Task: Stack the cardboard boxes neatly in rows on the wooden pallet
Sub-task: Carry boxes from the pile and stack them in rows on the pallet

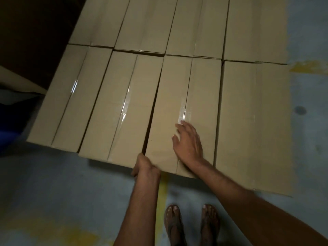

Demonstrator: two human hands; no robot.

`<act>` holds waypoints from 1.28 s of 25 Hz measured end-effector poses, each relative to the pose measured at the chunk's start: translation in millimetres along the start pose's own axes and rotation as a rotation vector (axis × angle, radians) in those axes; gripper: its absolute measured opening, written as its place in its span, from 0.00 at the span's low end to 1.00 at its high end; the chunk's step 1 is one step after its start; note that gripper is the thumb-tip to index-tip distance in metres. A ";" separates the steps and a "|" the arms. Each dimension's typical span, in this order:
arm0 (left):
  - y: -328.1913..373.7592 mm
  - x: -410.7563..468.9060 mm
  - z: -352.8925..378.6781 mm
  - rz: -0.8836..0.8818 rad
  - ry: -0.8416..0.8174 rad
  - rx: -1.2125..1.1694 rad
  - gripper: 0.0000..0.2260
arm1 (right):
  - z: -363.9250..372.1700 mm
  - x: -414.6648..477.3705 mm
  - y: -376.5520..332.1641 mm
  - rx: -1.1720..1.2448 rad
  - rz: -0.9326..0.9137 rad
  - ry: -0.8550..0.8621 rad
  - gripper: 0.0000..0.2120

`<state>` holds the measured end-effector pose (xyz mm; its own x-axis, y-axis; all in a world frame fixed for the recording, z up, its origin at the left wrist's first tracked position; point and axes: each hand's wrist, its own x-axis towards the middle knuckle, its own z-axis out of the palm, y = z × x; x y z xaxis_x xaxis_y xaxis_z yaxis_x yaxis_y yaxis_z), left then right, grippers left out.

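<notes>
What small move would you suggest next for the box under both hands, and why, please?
Probably slide that box left, closing the dark gap beside its neighbour. The left hand grips its near corner at that gap, and the right hand lies flat on top.

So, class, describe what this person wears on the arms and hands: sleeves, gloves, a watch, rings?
Nothing worn shows. The left hand and right hand have no gloves, and no ring, watch or band is visible. The left forearm and right forearm are bare to the picture's edge, so no sleeve is in view. Dim light could hide small details.
</notes>
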<state>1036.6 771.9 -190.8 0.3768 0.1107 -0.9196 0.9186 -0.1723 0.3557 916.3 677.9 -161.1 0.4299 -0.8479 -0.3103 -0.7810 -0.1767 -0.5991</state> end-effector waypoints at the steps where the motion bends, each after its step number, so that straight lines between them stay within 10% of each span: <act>1: 11.6 4.3 -13.9 0.008 0.054 -0.082 0.23 | 5.9 -6.8 -15.6 0.030 -0.030 -0.033 0.23; 5: 59.8 -1.0 -44.7 0.136 0.264 0.075 0.36 | 40.6 -23.1 -82.5 0.247 0.083 -0.171 0.14; 8: 104.2 0.3 -69.0 0.302 0.492 0.171 0.33 | 76.0 -55.0 -124.6 0.651 0.686 -0.159 0.03; 12: 138.8 37.8 -100.3 0.151 0.211 0.289 0.34 | 123.8 -75.4 -160.5 1.411 1.274 -0.316 0.22; 19: 157.9 69.3 -83.2 0.069 -0.037 0.127 0.20 | 146.6 -23.5 -171.5 1.660 1.367 0.097 0.23; 26: 187.9 67.5 -96.1 0.240 0.185 0.372 0.30 | 140.5 -33.0 -191.5 1.508 1.408 -0.033 0.17; 32: 243.5 69.2 -119.1 0.598 0.164 0.433 0.18 | 171.2 -33.4 -265.2 1.432 1.354 -0.289 0.09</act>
<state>1300.5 854.2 -148.0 0.8405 0.0156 -0.5415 0.4355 -0.6141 0.6582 1186.6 838.7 -118.2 0.1398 0.0557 -0.9886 0.2002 0.9762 0.0833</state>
